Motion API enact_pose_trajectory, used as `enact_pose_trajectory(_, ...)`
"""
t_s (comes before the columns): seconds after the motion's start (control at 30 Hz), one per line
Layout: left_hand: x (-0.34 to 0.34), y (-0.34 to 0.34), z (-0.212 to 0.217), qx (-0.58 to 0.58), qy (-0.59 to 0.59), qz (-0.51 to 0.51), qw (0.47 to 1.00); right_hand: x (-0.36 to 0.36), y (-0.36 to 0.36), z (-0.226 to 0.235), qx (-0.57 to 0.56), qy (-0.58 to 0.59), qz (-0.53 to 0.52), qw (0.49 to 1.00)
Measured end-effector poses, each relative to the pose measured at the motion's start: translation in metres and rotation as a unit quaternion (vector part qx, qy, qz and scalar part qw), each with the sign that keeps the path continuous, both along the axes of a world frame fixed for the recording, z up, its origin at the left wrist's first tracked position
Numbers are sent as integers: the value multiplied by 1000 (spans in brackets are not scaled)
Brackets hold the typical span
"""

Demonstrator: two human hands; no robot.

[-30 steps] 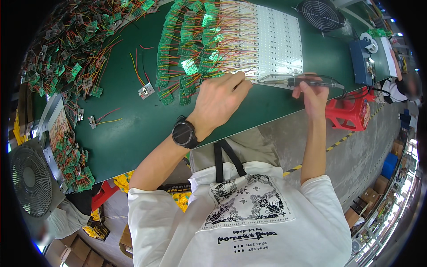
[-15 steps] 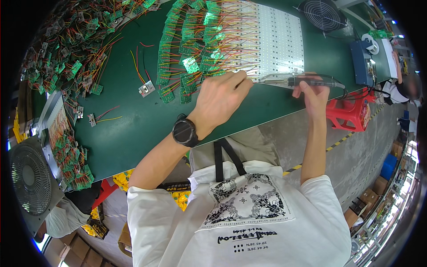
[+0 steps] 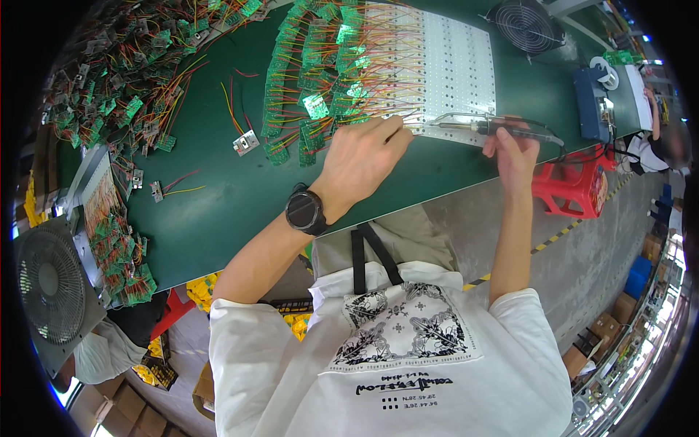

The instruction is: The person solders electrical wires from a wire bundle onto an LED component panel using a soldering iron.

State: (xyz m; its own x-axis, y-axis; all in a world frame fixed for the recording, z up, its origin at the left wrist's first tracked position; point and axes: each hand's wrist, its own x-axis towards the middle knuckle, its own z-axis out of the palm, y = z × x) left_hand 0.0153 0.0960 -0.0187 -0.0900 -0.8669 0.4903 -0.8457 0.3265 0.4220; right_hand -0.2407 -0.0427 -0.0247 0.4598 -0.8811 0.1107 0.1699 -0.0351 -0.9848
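My right hand (image 3: 514, 154) grips a soldering iron (image 3: 477, 126) with a black handle, a thin tube along it and a cable trailing right. Its tip points left, just above the near edge of a white perforated panel (image 3: 459, 69), a little apart from my left fingertips. My left hand (image 3: 365, 156), with a black watch on the wrist, rests at that panel's near edge with fingers pinched together. What lies between them is too small to tell. Red and yellow wires (image 3: 389, 69) run from the panel to rows of small green circuit boards (image 3: 313, 106) left of my hand.
A big heap of wired boards (image 3: 109, 80) covers the table's far left. Loose wired parts (image 3: 246, 143) lie on the green tabletop (image 3: 211, 211). Several things stand right: a black fan (image 3: 526, 28), a blue soldering station (image 3: 591, 102) and a red stool (image 3: 575, 191). Another fan (image 3: 49, 280) stands left.
The soldering iron's tip has lifted slightly and moved right, away from my left fingertips. My left hand stays in nearly the same place, pinched. The view has shifted a little.
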Motion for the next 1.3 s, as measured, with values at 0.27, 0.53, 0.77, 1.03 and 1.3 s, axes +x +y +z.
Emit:
enact_pose_trajectory(0.27, -16, 3, 25, -113, -53, 53, 991, 8, 2, 4, 48, -101, -128, 985)
enact_pose_trajectory(0.53, -96, 4, 13, 17, -105, 2, 994, 16, 3, 7, 55, -166, -200, 964)
enact_pose_trajectory(0.77, -120, 13, 9, 33, -49, 56, 997, 10, -2, -1, 35, -158, -163, 973)
enact_pose_trajectory(1.03, -24, 73, 39, -60, 145, 255, 954, 10, 1, 3, 37, -165, -170, 971)
enact_pose_trajectory(1.3, 91, 97, 29, 29, -21, 452, 891, 4, -2, -3, 39, -167, -152, 973)
